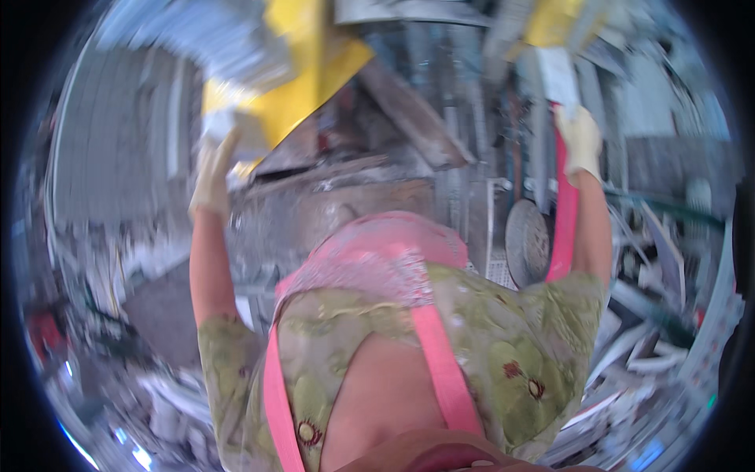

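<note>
My left hand [211,175], in a cream glove, is raised at the far left with its fingers closed against a small white block [245,135]. That block sits at the lower edge of a yellow panel [307,82], blurred by motion. Over on the right, my gloved right hand [580,143] is closed round the lower end of a white flat piece [557,75]. A bright pink strap [563,228] runs down beside my right forearm; whether the hand grips it too is unclear.
Beyond the yellow panel lies a blurred stack of grey-white strips [208,47]. A slanted board [417,114] and a worn workbench [338,208] are ahead of me. Near my right forearm stands a round grey disc [527,242]. Another yellow part [554,22] is at the far right.
</note>
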Available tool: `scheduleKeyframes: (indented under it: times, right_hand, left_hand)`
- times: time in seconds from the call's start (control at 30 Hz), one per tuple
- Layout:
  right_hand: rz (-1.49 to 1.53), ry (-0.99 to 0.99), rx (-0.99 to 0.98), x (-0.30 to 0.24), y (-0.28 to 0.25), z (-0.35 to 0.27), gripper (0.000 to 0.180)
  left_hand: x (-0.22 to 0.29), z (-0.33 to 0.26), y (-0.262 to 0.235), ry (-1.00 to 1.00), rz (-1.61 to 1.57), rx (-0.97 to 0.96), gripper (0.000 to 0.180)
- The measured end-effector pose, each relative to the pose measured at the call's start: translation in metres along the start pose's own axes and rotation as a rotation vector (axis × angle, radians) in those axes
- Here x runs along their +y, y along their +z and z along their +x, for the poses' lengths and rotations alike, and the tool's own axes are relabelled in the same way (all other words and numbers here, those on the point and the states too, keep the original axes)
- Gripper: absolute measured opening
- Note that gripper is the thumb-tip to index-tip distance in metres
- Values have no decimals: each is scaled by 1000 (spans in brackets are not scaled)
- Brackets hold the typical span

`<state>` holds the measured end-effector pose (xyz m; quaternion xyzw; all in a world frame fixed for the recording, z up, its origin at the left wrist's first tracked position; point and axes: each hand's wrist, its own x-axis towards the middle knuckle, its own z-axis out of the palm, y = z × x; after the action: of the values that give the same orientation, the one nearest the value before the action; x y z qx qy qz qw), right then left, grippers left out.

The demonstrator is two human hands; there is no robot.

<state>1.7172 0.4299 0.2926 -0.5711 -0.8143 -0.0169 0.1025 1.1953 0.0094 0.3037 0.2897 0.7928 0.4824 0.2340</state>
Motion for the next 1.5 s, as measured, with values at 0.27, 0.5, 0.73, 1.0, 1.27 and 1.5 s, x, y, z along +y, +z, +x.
scheduleKeyframes:
  times: [0.27, 0.5, 0.73, 1.0, 1.27, 1.5]
  right_hand:
    - [1390, -73, -415, -281, -1, -106, 36]
    - [1335, -101, -377, -485, 27, -152, 41]
    - [1119, -363, -532, -507, 45, -156, 61]
    - [745, -704, -492, -474, 42, -153, 98]
    - [720, -1067, -131, -452, 78, -119, 91]
    - [821, -1176, 8, -461, 97, -98, 98]
  left_hand:
    - [-7, 20, -18, -188, 410, 9, 87]
    - [4, 11, -20, -209, 463, -67, 85]
    - [14, 9, -23, -204, 501, -57, 79]
    - [31, 7, -33, -281, 344, -95, 57]
    - [40, 11, -29, 274, 1272, -186, 84]
    - [79, 3, -9, -20, 1160, -283, 69]
